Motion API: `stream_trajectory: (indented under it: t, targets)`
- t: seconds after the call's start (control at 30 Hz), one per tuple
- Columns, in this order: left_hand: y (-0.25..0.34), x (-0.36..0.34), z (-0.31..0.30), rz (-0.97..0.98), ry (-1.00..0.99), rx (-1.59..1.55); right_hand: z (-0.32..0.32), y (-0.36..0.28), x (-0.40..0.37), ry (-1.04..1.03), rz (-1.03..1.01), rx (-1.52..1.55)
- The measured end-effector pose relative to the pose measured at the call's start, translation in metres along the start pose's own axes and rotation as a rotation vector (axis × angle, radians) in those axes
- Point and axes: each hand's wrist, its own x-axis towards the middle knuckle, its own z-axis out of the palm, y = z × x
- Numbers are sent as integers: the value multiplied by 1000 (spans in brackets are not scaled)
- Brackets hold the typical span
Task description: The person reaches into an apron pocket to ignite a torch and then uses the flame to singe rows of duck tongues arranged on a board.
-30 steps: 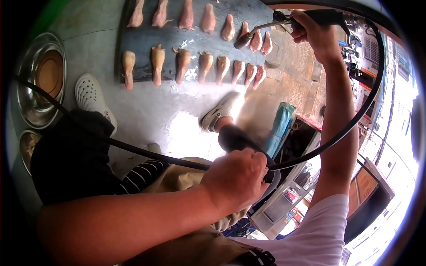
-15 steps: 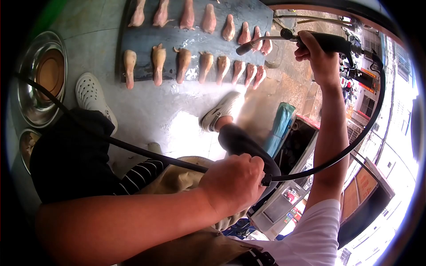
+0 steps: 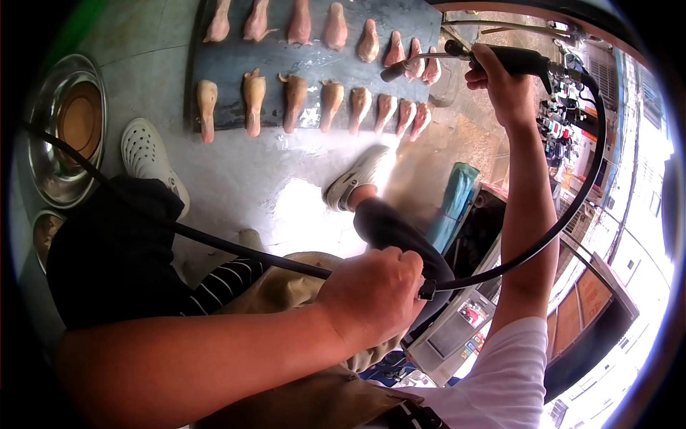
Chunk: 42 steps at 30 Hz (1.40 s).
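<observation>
My left hand [image 3: 375,289] is closed in a fist around a black hose [image 3: 236,247] near the bottom centre. At the upper right, my right hand [image 3: 504,82] grips the black handle of a gas torch [image 3: 518,61], and the hose curves from its rear end. The torch's thin metal tube ends in a dark nozzle [image 3: 393,72] that points left over the right end of a dark board [image 3: 275,64]. On the board lie two rows of several raw drumsticks [image 3: 294,100]. No flame can be made out at the nozzle.
Metal basins [image 3: 39,143] stand at the far left, one holding a brown disc [image 3: 80,121]. My feet in light clogs [image 3: 146,150] are on the grey floor [image 3: 236,171]. Right of my leg are a teal bundle [image 3: 454,200] and an open cabinet [image 3: 454,332]. Beyond lies a street.
My right hand and the torch have shifted slightly left, and the nozzle sits a little higher over the board. The left hand keeps its hold on the hose.
</observation>
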Motion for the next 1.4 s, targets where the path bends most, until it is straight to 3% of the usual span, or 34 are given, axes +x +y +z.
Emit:
stream_trajectory:
  t: [1.4]
  targets:
    - [-4,-8,3,2,-26,23,5,18,-54,78,-52,75]
